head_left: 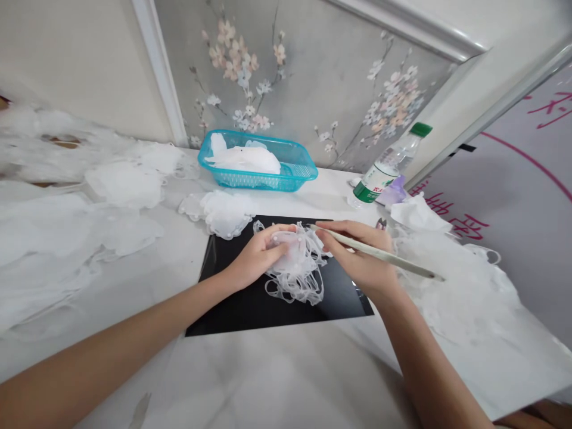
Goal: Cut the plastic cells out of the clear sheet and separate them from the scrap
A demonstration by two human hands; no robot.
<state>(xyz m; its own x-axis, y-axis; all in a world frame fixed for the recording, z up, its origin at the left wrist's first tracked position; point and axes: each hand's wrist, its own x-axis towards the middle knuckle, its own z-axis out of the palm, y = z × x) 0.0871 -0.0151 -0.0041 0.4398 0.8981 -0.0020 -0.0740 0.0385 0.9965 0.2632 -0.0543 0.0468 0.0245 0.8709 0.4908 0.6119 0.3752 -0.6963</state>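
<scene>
Over a black mat (236, 310), my left hand (257, 256) pinches a bunch of sheer white fabric (297, 262) with looped edges and small pearl-like beads. Loops of the fabric hang down onto the mat. My right hand (361, 253) is closed on a pale, slender brush-like tool (379, 254), whose far end points down to the right. Its working tip is near the upper edge of the fabric, close to my left fingertips; whether it touches is too small to tell.
A blue plastic basket (290, 182) holding white pieces stands by the wall. White fabric piles (120, 226) spread at left, with another pile (465, 292) at right. A green-capped bottle (379, 179) leans behind my right hand.
</scene>
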